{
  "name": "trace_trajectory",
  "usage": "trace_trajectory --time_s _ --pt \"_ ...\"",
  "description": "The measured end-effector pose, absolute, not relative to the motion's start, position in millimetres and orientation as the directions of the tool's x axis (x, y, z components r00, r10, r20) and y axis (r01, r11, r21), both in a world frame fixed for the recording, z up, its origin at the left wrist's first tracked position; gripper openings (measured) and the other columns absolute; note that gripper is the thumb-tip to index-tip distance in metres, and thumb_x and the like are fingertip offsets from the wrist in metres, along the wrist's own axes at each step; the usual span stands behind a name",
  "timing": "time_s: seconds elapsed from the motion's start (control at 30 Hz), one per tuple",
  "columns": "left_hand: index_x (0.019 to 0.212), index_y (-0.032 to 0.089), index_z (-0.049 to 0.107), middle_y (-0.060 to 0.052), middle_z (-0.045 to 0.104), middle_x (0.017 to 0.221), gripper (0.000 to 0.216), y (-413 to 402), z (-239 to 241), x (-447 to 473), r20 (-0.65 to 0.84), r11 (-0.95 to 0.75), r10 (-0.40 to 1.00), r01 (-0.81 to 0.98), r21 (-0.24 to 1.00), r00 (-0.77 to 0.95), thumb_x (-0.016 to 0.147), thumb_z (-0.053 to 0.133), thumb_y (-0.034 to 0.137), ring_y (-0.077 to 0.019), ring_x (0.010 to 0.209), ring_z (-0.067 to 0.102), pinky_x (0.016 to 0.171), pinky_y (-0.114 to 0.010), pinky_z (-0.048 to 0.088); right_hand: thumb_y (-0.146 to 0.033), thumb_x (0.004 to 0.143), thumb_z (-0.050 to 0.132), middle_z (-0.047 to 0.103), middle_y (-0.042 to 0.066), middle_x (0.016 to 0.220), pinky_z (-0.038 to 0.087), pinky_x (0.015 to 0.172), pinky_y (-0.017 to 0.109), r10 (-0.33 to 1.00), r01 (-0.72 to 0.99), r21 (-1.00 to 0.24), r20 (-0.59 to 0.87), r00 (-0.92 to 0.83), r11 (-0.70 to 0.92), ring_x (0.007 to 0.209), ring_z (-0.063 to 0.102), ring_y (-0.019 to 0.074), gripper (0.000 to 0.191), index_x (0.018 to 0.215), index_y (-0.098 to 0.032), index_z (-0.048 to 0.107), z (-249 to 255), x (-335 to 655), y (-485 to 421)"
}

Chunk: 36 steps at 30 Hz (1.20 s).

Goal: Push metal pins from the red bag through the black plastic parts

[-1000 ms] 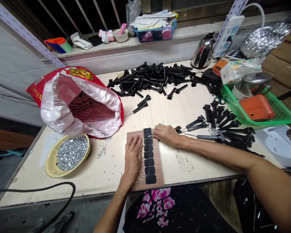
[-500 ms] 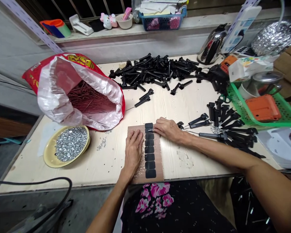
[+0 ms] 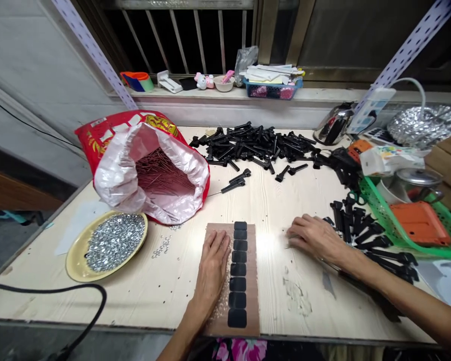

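Observation:
My left hand (image 3: 211, 268) lies flat on the left part of a brown board (image 3: 252, 281), fingers stretched out and holding nothing. Small pale bits are scattered beside its fingers. A column of black rounded pads (image 3: 238, 284) runs down the board, to the right of that hand. My right hand (image 3: 311, 238) is over the table, off the board, with its fingers curled and slightly blurred. Whatever it holds is hidden. A long dark thing (image 3: 376, 296) shows beneath the right forearm. Black long-handled parts (image 3: 361, 225) lie in a cluster just beyond this hand.
A yellow bowl (image 3: 75, 258) of small metal pieces stands at left, near a red sack (image 3: 113, 133) of thin reddish rods. Black parts (image 3: 255, 145) are heaped at the back. A green basket (image 3: 391, 218) and a steel kettle (image 3: 332, 124) stand at right.
My right hand has left the pads and moved right, towards the black parts. My left hand stays on the board. The view has tilted upward, showing more of the window.

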<state>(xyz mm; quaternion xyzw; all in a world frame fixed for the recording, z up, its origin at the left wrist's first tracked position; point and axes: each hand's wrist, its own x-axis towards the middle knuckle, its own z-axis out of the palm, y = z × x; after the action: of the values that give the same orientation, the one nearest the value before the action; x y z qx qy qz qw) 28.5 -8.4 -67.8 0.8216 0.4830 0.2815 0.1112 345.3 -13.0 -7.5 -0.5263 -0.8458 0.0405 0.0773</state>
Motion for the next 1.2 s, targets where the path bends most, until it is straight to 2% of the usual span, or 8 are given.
trace_trajectory --time_s 0.2,0.33,0.57,0.73,0.8,0.93,1.07,1.2 --pt "0.122 0.016 0.057 -0.01 0.058 0.128 0.034 -8 -64 33 0.354 -0.504 0.861 0.712 0.489 0.365 0.09 0.047 0.017 -0.0276 0.126 0.044 0.099 -0.049 0.046 -0.032 0.098 0.038 0.064 0.007 0.095 0.032 0.07 0.031 0.843 0.856 -0.075 0.238 -0.482 0.511 0.086 0.048 0.0198 0.03 0.098 -0.019 0.065 -5 265 89" --pt "0.119 0.017 0.058 -0.012 0.057 0.127 0.032 -20 -50 30 0.377 -0.491 0.866 0.7 0.519 0.328 0.089 0.046 0.014 -0.0264 0.123 0.047 0.097 -0.048 0.048 -0.027 0.094 0.046 0.063 0.008 0.096 0.027 0.072 0.034 0.791 0.812 0.029 0.207 -0.576 0.583 0.093 0.044 0.0239 0.021 0.105 -0.021 0.063 -37 201 150" --pt "0.12 0.019 0.057 -0.01 0.06 0.108 0.031 -33 -40 -35 0.377 -0.213 0.926 0.85 0.482 0.018 0.09 0.048 0.017 -0.0204 0.1 0.059 0.085 -0.035 0.052 -0.015 0.092 0.044 0.061 0.009 0.083 0.027 0.072 0.034 0.737 0.772 0.167 0.232 -0.635 0.613 0.083 0.045 0.0221 0.019 0.084 -0.015 0.061 -63 197 160" --pt "0.12 0.017 0.056 -0.011 0.06 0.104 0.032 -25 -45 -74 0.316 -0.022 0.944 0.936 0.35 -0.096 0.092 0.044 0.026 -0.022 0.092 0.062 0.075 -0.034 0.054 -0.015 0.094 0.04 0.064 0.011 0.095 0.035 0.079 0.032 0.666 0.739 0.068 0.384 -0.64 0.67 0.092 0.052 0.0216 0.021 0.094 -0.013 0.06 -63 224 143" --pt "0.121 0.016 0.055 -0.012 0.061 0.11 0.033 -20 -45 -76 0.324 -0.049 0.944 0.946 0.322 -0.061 0.092 0.043 0.027 -0.0239 0.098 0.061 0.082 -0.037 0.052 -0.016 0.094 0.04 0.064 0.011 0.101 0.037 0.084 0.032 0.638 0.73 0.012 0.477 -0.605 0.684 0.1 0.053 0.0219 0.021 0.099 -0.012 0.06 -60 232 136" --pt "0.125 0.008 0.051 -0.02 0.056 0.127 0.041 3 -53 -68 0.313 -0.135 0.949 0.951 0.277 0.043 0.091 0.044 0.03 -0.0325 0.122 0.047 0.1 -0.048 0.041 -0.018 0.093 0.043 0.066 0.009 0.091 0.044 0.079 0.031 0.637 0.723 -0.079 0.546 -0.545 0.686 0.087 0.058 0.0191 0.018 0.098 -0.014 0.06 -49 242 115" --pt "0.131 0.003 0.042 -0.025 0.046 0.136 0.053 31 -68 -60 0.308 -0.127 0.95 0.961 0.247 0.046 0.09 0.044 0.037 -0.037 0.133 0.032 0.103 -0.055 0.034 -0.018 0.092 0.045 0.066 0.008 0.09 0.048 0.072 0.028 0.648 0.7 -0.153 0.553 -0.524 0.697 0.082 0.061 0.0168 0.017 0.097 -0.016 0.061 -37 246 91" --pt "0.128 0.0 0.045 -0.026 0.045 0.136 0.052 33 -73 -56 0.269 -0.164 0.958 0.959 0.233 0.099 0.091 0.041 0.037 -0.0364 0.134 0.032 0.105 -0.054 0.033 -0.017 0.091 0.047 0.067 0.007 0.088 0.049 0.069 0.027 0.655 0.677 -0.198 0.54 -0.529 0.709 0.08 0.062 0.0157 0.016 0.098 -0.015 0.062 -32 249 70"
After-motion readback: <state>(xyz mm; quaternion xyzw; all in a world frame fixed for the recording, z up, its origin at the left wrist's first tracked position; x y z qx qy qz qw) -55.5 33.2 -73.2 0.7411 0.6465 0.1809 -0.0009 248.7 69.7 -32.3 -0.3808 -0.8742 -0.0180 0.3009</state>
